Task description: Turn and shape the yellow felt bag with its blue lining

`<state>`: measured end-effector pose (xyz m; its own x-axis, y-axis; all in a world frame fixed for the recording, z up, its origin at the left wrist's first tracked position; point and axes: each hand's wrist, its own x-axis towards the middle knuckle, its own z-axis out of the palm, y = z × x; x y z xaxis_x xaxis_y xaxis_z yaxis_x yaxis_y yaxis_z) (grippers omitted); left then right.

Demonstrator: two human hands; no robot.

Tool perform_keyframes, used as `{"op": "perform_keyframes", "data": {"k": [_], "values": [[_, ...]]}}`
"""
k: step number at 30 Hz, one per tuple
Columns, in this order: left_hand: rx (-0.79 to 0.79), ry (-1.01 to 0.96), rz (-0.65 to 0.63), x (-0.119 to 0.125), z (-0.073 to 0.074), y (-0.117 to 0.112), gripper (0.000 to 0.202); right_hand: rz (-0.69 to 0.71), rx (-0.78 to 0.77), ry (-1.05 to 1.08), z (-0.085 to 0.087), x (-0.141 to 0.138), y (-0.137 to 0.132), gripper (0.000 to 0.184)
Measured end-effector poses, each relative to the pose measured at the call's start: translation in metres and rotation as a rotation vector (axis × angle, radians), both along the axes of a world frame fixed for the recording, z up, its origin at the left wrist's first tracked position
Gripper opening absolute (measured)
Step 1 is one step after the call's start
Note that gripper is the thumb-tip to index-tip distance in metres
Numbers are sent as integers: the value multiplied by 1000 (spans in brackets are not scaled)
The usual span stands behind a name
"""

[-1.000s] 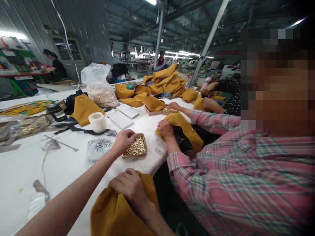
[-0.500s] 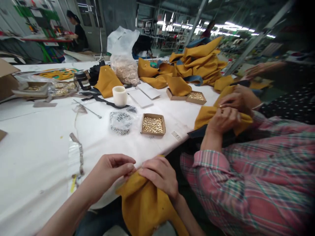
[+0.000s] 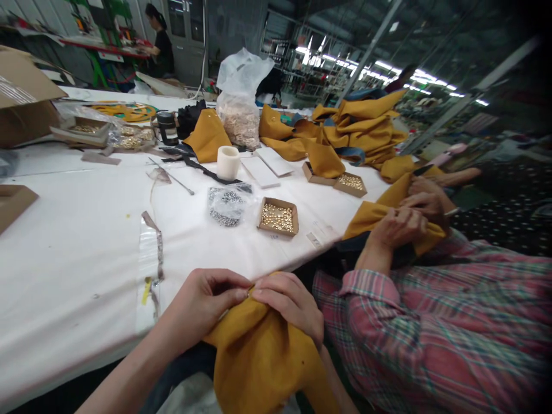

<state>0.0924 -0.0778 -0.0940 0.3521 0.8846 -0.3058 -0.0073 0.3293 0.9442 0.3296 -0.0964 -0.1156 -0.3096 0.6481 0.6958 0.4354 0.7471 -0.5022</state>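
My left hand (image 3: 202,302) and my right hand (image 3: 291,302) meet at the top edge of a mustard-yellow fabric piece (image 3: 263,362) at the table's near edge. Both hands pinch the fabric, fingertips pressed together; whether a small gold piece sits between them I cannot make out. A small cardboard box of gold fasteners (image 3: 278,217) lies on the white table (image 3: 77,241) beyond my hands. A clear bag of silver rings (image 3: 226,206) lies just left of that box.
A person in a pink plaid sleeve (image 3: 431,328) sits close on my right, hands (image 3: 401,227) on another yellow piece. Farther back stand a white roll (image 3: 227,163), a second fastener box (image 3: 350,184), a pile of yellow fabric (image 3: 353,129), a plastic bag (image 3: 241,98) and cardboard boxes (image 3: 26,98).
My left hand left the fastener box and came back to the yellow fabric, joining my right hand at its edge. The view dropped and swung left.
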Motion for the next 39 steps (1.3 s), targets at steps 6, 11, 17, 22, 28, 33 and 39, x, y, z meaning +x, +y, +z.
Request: {"op": "perform_keyframes", "data": {"k": [6, 11, 17, 22, 28, 33, 39], "values": [[-122, -141, 89, -9, -7, -15, 48, 24, -59, 29, 14, -8, -8, 26], [-158, -218, 80, -15, -15, -23, 54, 9, -67, 38, 13, -13, -13, 29], [-89, -176, 48, -15, -16, -24, 51, 8, -52, 36, 12, -16, -15, 28], [-20, -145, 30, -12, -12, -23, 43, 14, -71, 32, 13, -15, -16, 24], [-13, -207, 108, -10, -6, -22, 33, 1, -101, 51, 14, -15, -19, 21], [8, -267, 47, -10, -11, -24, 29, 29, -111, 54, 19, -14, -20, 20], [44, -374, -5, -10, -17, -29, 22, 45, -125, 17, 27, -13, -18, 19]]}}
